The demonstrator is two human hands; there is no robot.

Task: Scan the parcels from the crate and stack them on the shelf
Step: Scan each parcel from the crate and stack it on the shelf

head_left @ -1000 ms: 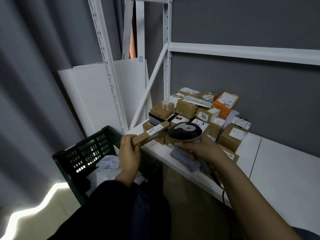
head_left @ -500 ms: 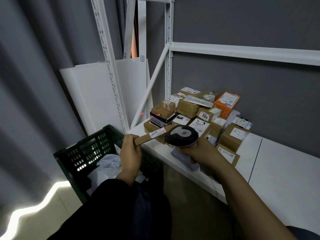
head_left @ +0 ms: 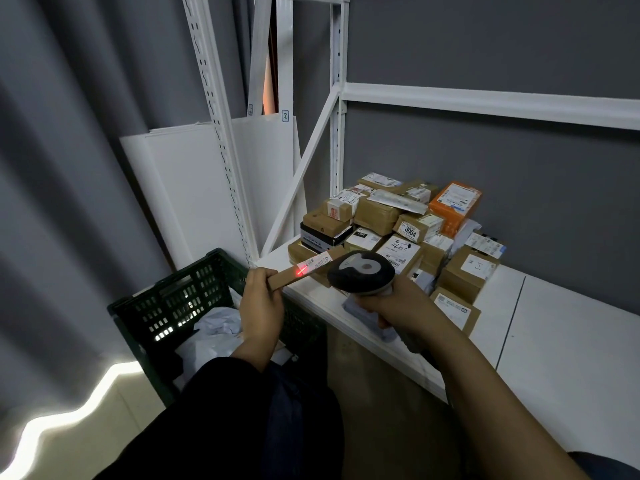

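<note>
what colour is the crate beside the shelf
Dark green, with slotted plastic walls: the crate shows best in the head view, the only one here.

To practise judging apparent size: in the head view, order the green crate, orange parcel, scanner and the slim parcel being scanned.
1. Green crate.
2. Scanner and orange parcel look alike; the scanner is nearer, so unranked.
3. Slim parcel.

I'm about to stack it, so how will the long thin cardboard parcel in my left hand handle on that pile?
Probably stiff: the long thin parcel juts straight out though the left hand grips only one end. Likely light, held that way. Being narrow, it may slide off the uneven pile unless laid flat.
</note>
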